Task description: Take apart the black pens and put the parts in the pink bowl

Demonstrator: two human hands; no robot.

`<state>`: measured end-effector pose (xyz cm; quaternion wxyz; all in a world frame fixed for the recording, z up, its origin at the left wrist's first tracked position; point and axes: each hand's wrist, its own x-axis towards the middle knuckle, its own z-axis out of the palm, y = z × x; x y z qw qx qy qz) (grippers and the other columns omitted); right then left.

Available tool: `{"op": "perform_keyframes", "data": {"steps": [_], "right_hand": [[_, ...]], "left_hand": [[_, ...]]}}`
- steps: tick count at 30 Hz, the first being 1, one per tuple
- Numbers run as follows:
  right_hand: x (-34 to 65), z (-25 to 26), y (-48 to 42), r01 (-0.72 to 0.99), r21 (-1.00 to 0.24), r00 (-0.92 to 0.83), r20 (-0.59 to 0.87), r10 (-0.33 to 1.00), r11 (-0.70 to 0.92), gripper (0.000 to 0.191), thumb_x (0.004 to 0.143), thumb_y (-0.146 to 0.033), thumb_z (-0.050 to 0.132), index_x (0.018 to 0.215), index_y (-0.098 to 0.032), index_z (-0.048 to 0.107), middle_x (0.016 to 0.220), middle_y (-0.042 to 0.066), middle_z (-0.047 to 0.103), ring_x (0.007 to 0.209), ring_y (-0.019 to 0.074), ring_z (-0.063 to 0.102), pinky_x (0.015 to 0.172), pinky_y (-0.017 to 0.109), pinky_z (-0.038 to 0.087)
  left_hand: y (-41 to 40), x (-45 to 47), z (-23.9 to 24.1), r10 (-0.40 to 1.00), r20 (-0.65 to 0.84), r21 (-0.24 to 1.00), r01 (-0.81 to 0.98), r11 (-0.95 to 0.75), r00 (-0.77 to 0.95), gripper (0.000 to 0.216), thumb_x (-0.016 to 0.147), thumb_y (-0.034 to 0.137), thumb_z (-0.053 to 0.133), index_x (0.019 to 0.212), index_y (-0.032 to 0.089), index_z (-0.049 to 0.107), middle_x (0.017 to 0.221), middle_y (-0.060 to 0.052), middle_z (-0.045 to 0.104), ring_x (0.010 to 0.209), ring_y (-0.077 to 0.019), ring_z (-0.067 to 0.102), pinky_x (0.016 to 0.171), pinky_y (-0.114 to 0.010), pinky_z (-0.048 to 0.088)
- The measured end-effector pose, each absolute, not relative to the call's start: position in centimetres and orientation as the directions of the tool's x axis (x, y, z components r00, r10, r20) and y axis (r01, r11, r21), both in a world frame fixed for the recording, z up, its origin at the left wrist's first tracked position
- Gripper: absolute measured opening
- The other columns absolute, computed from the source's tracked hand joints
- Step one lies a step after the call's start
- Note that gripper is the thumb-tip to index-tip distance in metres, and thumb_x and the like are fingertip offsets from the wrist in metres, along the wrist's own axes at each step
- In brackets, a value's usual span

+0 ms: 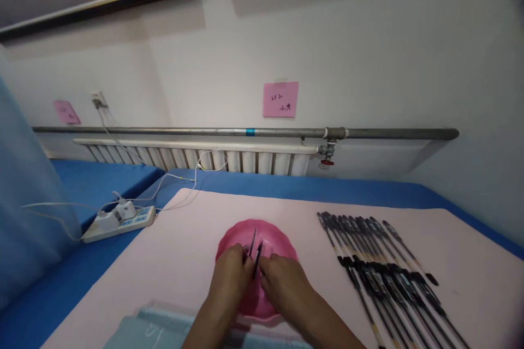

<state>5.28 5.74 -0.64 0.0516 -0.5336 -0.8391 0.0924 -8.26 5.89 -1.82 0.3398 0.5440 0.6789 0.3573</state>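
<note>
A pink scalloped bowl [282, 237] sits in front of me, and both of my hands are over it. My left hand [230, 275] is closed, with a thin pen-like stick [252, 241] rising by its fingertips. Close by, my right hand [284, 283] is also closed, its fingertips beside a dark slim pen piece [257, 259]. Exactly what its fingers grip is hidden. To the right, several black pens [352, 234] with clear barrels lie side by side in a slanted row, and a second row of pens [393, 289] overlaps their near ends.
Pink sheeting [180, 245] covers the blue bed [254, 181]. A folded light-blue cloth [143, 330] lies at the near edge. A power strip [139, 221] with plugs and white cables is at left, near a blue curtain [28, 191]. Behind are a radiator [233, 161] and a pipe [184, 131].
</note>
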Motion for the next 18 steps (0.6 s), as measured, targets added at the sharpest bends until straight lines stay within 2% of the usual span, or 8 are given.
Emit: {"op": "perform_keyframes", "data": {"steps": [3,6,11,14,18], "right_hand": [[5.5,-0.4,5.8,0.896,-0.237,-0.384,0.011,0.923,0.375,0.029,0.08,-0.009,0.041,0.099,-0.016,0.062,0.084,0.011,0.07,0.075,0.0242,0.066,0.057,0.028,0.035],[5.7,-0.2,6.0,0.905,-0.252,-0.347,0.025,0.938,0.342,0.033,0.082,-0.011,0.041,0.111,-0.014,0.055,0.092,0.012,0.069,0.083,0.0243,0.065,0.061,0.028,0.037],[5.2,-0.6,6.0,0.907,-0.237,-0.367,-0.034,0.93,0.349,0.033,0.079,-0.009,0.044,0.109,-0.012,0.058,0.088,0.014,0.069,0.081,0.0265,0.065,0.061,0.029,0.038],[4.9,-0.6,5.8,0.918,-0.217,-0.353,-0.06,0.934,0.333,0.038,0.075,-0.002,0.044,0.108,-0.012,0.059,0.091,0.015,0.067,0.082,0.0265,0.064,0.063,0.03,0.04],[5.0,-0.7,6.0,0.935,-0.202,-0.307,-0.055,0.95,0.291,0.043,0.071,0.004,0.042,0.107,-0.011,0.059,0.104,0.018,0.063,0.088,0.0274,0.061,0.067,0.031,0.04]], "left_hand": [[5.7,-9.1,-1.0,0.98,-0.116,0.944,0.289,0.16,-0.163,0.016,0.07,0.03,0.058,0.06,0.02,0.05,0.052,-0.001,0.056,0.048,-0.0156,0.052,0.051,-0.026,0.038],[5.7,-10.0,-0.2,0.975,-0.172,0.983,0.041,0.179,-0.138,0.016,0.071,0.034,0.054,0.071,0.018,0.05,0.052,0.001,0.057,0.04,-0.0122,0.049,0.045,-0.024,0.039],[5.7,-10.6,0.5,0.963,-0.229,0.951,-0.244,0.19,-0.14,0.032,0.061,0.024,0.064,0.09,0.013,0.056,0.061,-0.001,0.061,0.048,-0.0114,0.055,0.047,-0.023,0.045],[5.6,-10.4,0.5,0.961,-0.253,0.908,-0.372,0.195,-0.115,0.031,0.058,0.019,0.07,0.086,0.011,0.059,0.065,-0.003,0.062,0.054,-0.0126,0.058,0.049,-0.023,0.048],[5.4,-10.3,0.6,0.959,-0.264,0.867,-0.461,0.189,-0.102,0.024,0.062,0.017,0.072,0.081,0.012,0.057,0.065,-0.003,0.063,0.058,-0.0134,0.061,0.053,-0.024,0.052]]}}
